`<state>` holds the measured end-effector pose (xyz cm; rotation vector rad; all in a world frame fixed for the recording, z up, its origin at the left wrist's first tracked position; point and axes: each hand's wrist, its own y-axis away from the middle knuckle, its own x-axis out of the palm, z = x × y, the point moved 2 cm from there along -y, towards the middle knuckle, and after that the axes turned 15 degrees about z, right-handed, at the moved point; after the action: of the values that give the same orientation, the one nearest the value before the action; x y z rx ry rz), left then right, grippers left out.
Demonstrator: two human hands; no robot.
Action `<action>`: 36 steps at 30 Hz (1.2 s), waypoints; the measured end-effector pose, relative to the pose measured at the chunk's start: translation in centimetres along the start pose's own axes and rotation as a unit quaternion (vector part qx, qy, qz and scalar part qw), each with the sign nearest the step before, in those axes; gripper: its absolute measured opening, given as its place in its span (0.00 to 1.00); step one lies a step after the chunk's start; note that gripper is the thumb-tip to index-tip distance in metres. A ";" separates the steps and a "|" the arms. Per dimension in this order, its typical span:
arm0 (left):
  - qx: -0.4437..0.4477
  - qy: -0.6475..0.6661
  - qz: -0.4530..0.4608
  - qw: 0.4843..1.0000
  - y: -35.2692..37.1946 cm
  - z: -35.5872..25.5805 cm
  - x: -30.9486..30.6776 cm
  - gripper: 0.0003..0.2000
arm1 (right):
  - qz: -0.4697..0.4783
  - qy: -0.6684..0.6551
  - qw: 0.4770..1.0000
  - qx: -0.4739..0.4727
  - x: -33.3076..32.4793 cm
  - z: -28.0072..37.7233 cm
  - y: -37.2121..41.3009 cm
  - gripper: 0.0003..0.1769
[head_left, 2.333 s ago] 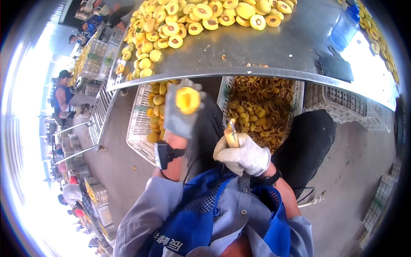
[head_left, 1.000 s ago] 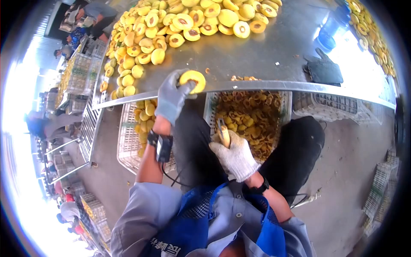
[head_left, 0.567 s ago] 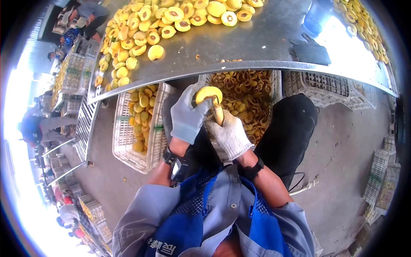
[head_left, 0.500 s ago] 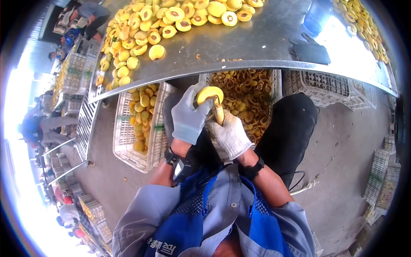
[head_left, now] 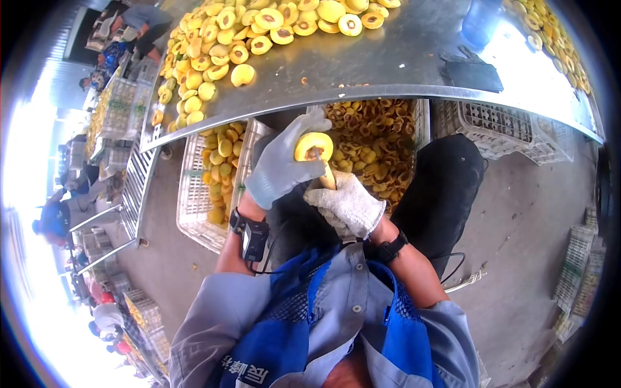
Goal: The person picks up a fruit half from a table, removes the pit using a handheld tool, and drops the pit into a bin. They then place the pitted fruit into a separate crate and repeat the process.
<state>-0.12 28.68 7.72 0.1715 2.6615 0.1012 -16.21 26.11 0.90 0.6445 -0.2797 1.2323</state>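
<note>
fruit half (head_left: 312,142) lies in left hand (head_left: 282,160), between thumb and fingers

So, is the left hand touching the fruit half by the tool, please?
Touching; the head view shows the gloved left hand holding the fruit half along its edge.

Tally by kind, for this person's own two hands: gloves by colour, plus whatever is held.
Grey glove on the left hand: 1
White glove on the right hand: 1
Cut fruit, held: 1
Hand tool, held: 1
Total: 4
</note>
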 end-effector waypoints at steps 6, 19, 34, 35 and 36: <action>0.013 0.000 -0.095 0.995 -0.1 1.4 2.9 0.30 | 0.108 -0.165 0.978 0.064 0.1 1.2 1.6 0.05; -0.021 0.183 0.035 0.982 0.3 0.8 0.9 0.10 | 0.103 0.001 0.990 0.101 0.4 0.1 0.8 0.06; 0.003 0.356 0.085 0.931 -0.3 2.3 1.6 0.17 | 0.164 -0.105 0.971 0.142 0.4 -0.3 0.8 0.08; 0.041 0.388 0.049 0.920 0.2 2.0 2.1 0.18 | 0.171 -0.118 0.968 0.139 0.5 -0.2 0.8 0.08; 0.072 0.460 0.031 0.884 0.2 2.0 2.8 0.19 | 0.179 -0.123 0.968 0.128 0.6 -0.1 0.7 0.08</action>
<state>-1.67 29.34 4.70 0.3199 3.6223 -0.0057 -16.68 26.82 1.33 1.0065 -0.4643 1.5516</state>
